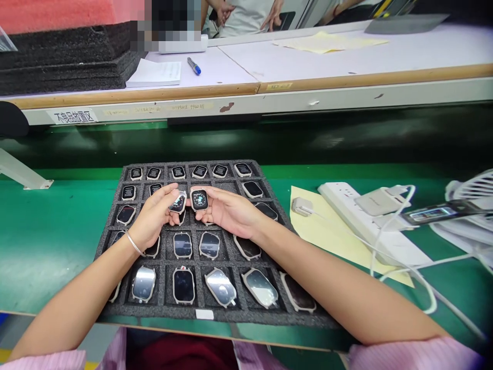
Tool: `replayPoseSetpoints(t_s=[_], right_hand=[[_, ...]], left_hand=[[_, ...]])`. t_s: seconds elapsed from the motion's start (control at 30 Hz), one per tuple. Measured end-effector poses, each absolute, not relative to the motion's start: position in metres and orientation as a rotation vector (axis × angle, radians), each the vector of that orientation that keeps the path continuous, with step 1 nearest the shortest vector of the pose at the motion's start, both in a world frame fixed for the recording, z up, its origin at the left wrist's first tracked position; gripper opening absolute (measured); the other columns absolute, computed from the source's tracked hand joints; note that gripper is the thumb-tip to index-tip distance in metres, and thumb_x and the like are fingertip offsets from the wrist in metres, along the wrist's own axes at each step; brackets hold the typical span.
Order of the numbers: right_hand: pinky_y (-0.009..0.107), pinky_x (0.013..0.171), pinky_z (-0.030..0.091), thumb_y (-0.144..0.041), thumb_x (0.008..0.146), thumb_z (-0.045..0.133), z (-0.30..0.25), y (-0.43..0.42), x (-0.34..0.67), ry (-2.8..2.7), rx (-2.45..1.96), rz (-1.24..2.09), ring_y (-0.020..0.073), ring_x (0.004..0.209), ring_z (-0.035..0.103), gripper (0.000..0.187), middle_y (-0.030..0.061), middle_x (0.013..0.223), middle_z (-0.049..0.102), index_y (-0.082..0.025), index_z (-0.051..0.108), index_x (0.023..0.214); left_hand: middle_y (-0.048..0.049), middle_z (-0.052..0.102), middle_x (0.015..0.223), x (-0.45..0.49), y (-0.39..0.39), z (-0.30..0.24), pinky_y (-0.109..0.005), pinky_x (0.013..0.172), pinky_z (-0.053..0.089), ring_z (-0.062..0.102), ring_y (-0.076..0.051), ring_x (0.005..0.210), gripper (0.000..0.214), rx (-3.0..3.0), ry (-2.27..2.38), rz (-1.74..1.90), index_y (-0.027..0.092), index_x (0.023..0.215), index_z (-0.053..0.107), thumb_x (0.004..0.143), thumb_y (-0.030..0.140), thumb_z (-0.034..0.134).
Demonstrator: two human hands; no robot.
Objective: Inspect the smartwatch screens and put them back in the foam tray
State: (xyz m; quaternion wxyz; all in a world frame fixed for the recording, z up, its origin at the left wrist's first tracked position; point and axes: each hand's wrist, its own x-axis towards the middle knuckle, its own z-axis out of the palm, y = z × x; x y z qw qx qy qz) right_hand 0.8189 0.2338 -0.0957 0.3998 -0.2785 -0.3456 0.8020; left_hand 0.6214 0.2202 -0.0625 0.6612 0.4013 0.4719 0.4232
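Note:
My left hand (156, 213) is closed on a smartwatch case (177, 202) with a lit dial, its fingers round the edges. Beside it, my right hand (223, 208) grips a second smartwatch case (199, 200), whose screen also shows a lit dial. Both are held over a black foam tray (162, 312) divided into square compartments. Strapless watch cases lie in many of these. Those in the back row show lines of white text, while a front watch case (184, 285) has a dark screen. My hands and forearms hide some compartments.
To the right, a white power strip (342, 205) with a charger (379, 201) and looping cables lies partly on yellow paper (319, 231). A raised shelf (239, 85) runs across the back, bearing stacked foam (69, 61), a notepad (156, 73) and a pen (194, 66). People stand beyond it.

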Motion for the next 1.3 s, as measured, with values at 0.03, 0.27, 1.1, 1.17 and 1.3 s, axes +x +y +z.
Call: replayPoseSetpoints(t_s=[0.03,0.27,1.1,1.17,1.3], right_hand=[[0.026,0.059,0.054,-0.031,0.095,0.063,-0.096,0.234,0.820,-0.880,-0.712,2.023,0.0161,0.067,0.071,0.025,0.0094,0.098,0.075,-0.018,0.062,0.115],[0.024,0.052,0.051,-0.040,0.088,0.072,-0.095,0.232,0.818,-0.939,-0.741,1.931,0.0138,0.061,0.069,0.028,0.0043,0.090,0.072,-0.019,0.064,0.106],[0.025,0.060,0.049,-0.018,0.083,0.071,-0.091,0.224,0.818,-1.170,-0.800,1.778,0.0116,0.065,0.067,0.035,-0.0020,0.080,0.066,-0.019,0.055,0.114],[0.026,0.060,0.049,-0.016,0.082,0.070,-0.091,0.223,0.818,-1.167,-0.795,1.783,0.0120,0.066,0.067,0.035,-0.0016,0.082,0.066,-0.019,0.055,0.114],[0.024,0.060,0.049,-0.013,0.080,0.069,-0.091,0.223,0.818,-1.159,-0.802,1.786,0.0109,0.065,0.067,0.038,-0.0013,0.084,0.066,-0.018,0.055,0.115]], left_hand=[[0.0003,0.064,0.078,0.621,0.220,-0.062,-0.020,0.048,0.044,0.056,-0.007,0.049,0.044,0.900,1.049,0.955,0.017,0.123,0.058,0.085,0.036,0.069],[-0.0046,0.069,0.095,0.619,0.221,-0.061,-0.028,0.063,0.060,0.071,-0.014,0.063,0.034,0.899,0.964,0.930,0.019,0.113,0.058,0.085,0.036,0.068],[0.0010,0.066,0.091,0.624,0.219,-0.065,-0.025,0.064,0.062,0.072,-0.012,0.061,0.034,0.993,0.991,0.950,0.017,0.109,0.056,0.076,0.013,0.063],[0.0005,0.066,0.093,0.624,0.219,-0.065,-0.026,0.064,0.063,0.072,-0.012,0.061,0.033,0.988,0.998,0.953,0.017,0.108,0.056,0.077,0.013,0.064],[-0.0003,0.067,0.094,0.625,0.218,-0.063,-0.024,0.062,0.062,0.072,-0.011,0.059,0.030,0.987,1.017,0.943,0.016,0.107,0.056,0.078,0.012,0.064]])
